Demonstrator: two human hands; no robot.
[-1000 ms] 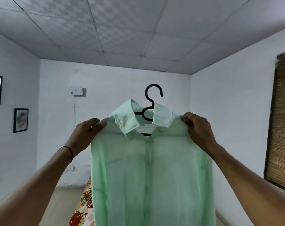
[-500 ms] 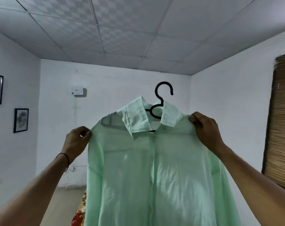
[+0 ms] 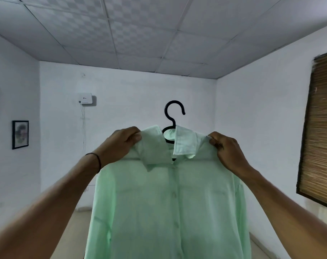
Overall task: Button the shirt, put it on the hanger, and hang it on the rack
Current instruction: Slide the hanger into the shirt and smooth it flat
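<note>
Mint-green shirt on black hanger, held up in mid-air before the far wall.
Front buttoned, collar folded down, hook upright above collar. Left hand pinches fabric at its collar side, right hand likewise, fingers curled tight on cloth. White walls, tiled ceiling, bamboo blind right, framed picture left.

A plain room in a home: small black-framed pictures on white walls, a brown woven bamboo window blind, a tiled ceiling.
</note>
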